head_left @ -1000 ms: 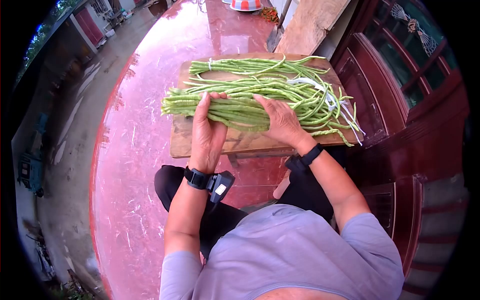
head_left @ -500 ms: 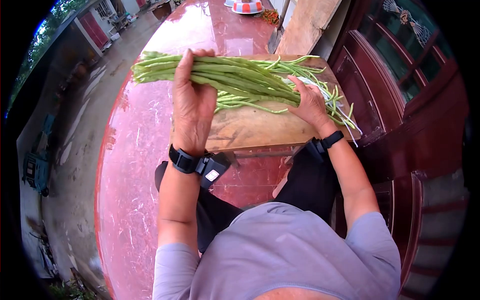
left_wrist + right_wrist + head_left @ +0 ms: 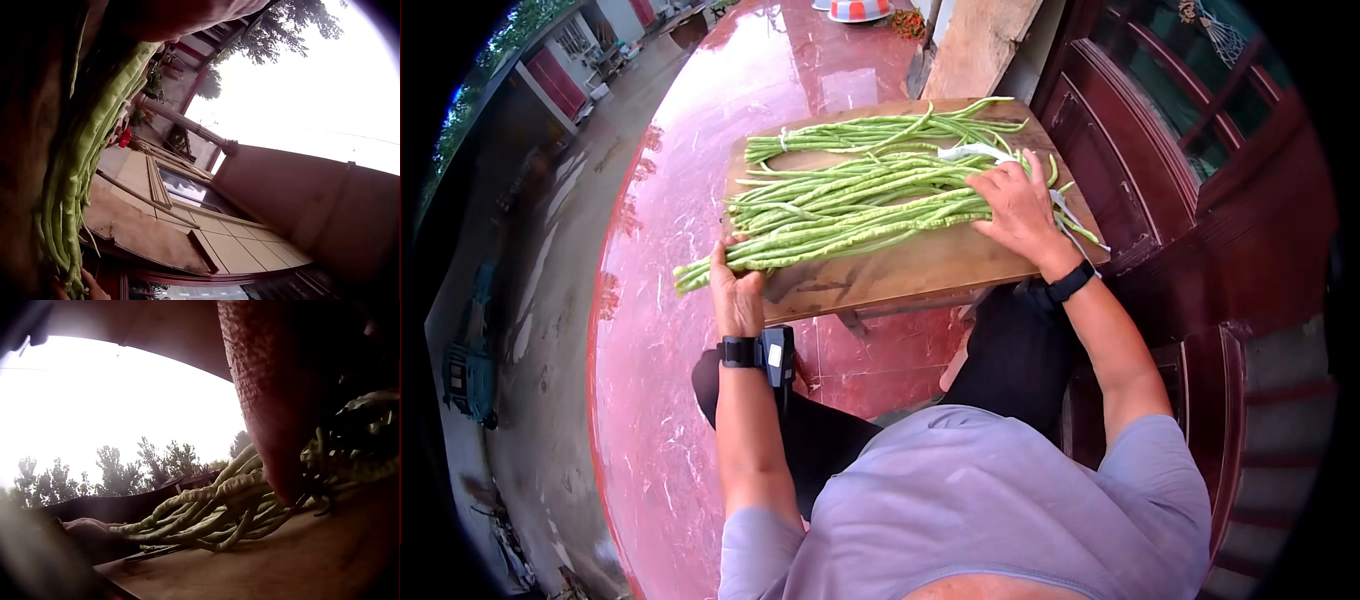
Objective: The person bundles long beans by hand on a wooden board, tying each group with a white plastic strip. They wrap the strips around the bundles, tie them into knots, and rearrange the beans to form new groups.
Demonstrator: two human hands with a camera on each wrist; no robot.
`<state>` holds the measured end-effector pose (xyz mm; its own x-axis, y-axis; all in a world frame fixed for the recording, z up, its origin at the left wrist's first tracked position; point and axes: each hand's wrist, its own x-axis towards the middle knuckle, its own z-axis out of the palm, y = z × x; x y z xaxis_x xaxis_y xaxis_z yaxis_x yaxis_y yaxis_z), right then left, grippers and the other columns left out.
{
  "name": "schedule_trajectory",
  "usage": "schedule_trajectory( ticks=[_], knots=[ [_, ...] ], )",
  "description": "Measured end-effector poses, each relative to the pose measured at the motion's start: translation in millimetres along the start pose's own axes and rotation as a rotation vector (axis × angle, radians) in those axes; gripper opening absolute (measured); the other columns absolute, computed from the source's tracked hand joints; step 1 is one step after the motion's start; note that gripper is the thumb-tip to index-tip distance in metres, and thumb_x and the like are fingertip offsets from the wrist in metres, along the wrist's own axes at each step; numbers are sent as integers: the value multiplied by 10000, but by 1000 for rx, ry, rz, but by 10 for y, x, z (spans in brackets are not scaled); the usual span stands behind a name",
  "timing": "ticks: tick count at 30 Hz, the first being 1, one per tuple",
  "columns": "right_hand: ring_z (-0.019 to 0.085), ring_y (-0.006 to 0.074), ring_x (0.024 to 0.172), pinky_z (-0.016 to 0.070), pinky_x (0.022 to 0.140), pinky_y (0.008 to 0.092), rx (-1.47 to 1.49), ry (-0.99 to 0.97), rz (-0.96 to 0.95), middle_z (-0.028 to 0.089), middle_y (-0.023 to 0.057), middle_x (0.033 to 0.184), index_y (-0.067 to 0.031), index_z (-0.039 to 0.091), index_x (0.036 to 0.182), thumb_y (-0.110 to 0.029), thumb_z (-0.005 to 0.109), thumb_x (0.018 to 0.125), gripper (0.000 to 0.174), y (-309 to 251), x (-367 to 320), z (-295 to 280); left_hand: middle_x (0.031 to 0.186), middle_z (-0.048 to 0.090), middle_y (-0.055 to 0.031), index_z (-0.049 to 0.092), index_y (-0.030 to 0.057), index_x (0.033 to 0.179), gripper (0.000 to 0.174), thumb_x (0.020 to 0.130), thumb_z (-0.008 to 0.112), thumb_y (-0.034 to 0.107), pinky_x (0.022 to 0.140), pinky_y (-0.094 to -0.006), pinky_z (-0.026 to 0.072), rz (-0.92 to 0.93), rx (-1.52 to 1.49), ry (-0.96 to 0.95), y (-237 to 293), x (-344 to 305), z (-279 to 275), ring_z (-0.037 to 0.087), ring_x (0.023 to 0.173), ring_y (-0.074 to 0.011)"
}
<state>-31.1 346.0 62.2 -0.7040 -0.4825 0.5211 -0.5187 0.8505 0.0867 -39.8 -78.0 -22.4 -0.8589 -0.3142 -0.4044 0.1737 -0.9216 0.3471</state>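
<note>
Long green beans lie in bundles across a small wooden table [image 3: 880, 282]. At the table's left edge the left hand [image 3: 738, 295] grips the left ends of the nearest bundle [image 3: 850, 236], its thumb on top and the bean tips sticking out past it. The right hand [image 3: 1022, 212] is curled over the right part of the same beans, beside a white strip [image 3: 975, 152]. Behind lies another bundle [image 3: 840, 135], with a white tie near its left end. In the right wrist view, a finger or thumb [image 3: 281, 469] presses against the beans [image 3: 212, 506].
Glossy red floor [image 3: 660, 400] surrounds the table. A wooden board [image 3: 980, 50] leans behind it, near a red-and-white bowl [image 3: 859, 10]. Dark red door panels [image 3: 1100, 165] stand close on the right. Black-clad legs are below the table's near edge.
The bean bundle, raised above the table half a second ago, has come down onto it. The left hand moved down and slightly left with it; the right hand stays at the right part.
</note>
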Motion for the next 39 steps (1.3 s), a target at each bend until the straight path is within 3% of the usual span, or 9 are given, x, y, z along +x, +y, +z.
schedule_trajectory(
  ticks=[3,12,19,20,24,28,31,34,39],
  knots=[
    [541,221,1079,225,1111,527,65,-173,16,652,28,1049,-146,678,1080,-312,786,677,449,211,-197,-84,849,620,-45,588,62,894,153,963,563,197,905,-456,497,52,64,-26,-125,15,-130,611,880,-224],
    [611,304,975,489,825,424,228,-131,551,661,121,995,-96,717,959,-298,670,836,241,820,114,4,979,661,-86,598,12,1010,216,921,635,205,969,-422,496,154,243,-222,-207,-219,35,647,993,-263],
    [656,299,859,498,785,404,227,-303,571,698,116,797,-103,740,882,-330,683,809,245,803,557,340,973,666,-85,606,13,1020,219,918,647,203,969,-390,484,89,210,-349,-150,-328,10,642,993,-258],
    [666,290,811,502,755,394,63,-273,394,700,93,748,-121,734,898,-332,677,809,236,860,531,424,972,665,-85,606,14,1018,215,917,649,199,967,-389,483,82,204,-348,-149,-336,8,641,992,-257],
    [676,252,755,504,709,379,148,-205,582,712,68,807,-147,718,939,-329,648,830,224,842,629,407,971,660,-81,591,20,1027,206,913,647,182,962,-389,485,57,199,-349,-131,-349,5,636,997,-252],
    [658,156,717,494,682,327,416,-50,608,697,50,772,-102,709,939,-294,649,857,218,945,781,300,947,645,-75,574,28,1025,177,921,626,163,964,-389,486,39,213,-348,-123,-341,15,633,987,-249],
    [636,117,675,497,643,255,688,241,370,689,23,807,-38,669,966,-183,595,936,165,980,1044,188,927,644,-76,573,37,1010,153,928,616,159,973,-388,483,15,170,-391,-117,-364,59,631,993,-244],
    [626,100,617,526,569,212,1064,271,575,638,50,789,-19,568,1027,-180,530,996,168,570,1342,-276,900,643,-58,565,45,997,134,936,607,158,978,-378,481,48,216,-418,-119,-440,122,640,974,-229],
    [478,22,486,363,405,174,1157,245,358,606,14,738,-25,589,1040,-203,572,982,188,-19,1785,-411,910,642,-51,545,61,1026,153,940,609,169,904,-354,515,75,271,-495,-84,-469,129,649,949,-209]
  ],
)
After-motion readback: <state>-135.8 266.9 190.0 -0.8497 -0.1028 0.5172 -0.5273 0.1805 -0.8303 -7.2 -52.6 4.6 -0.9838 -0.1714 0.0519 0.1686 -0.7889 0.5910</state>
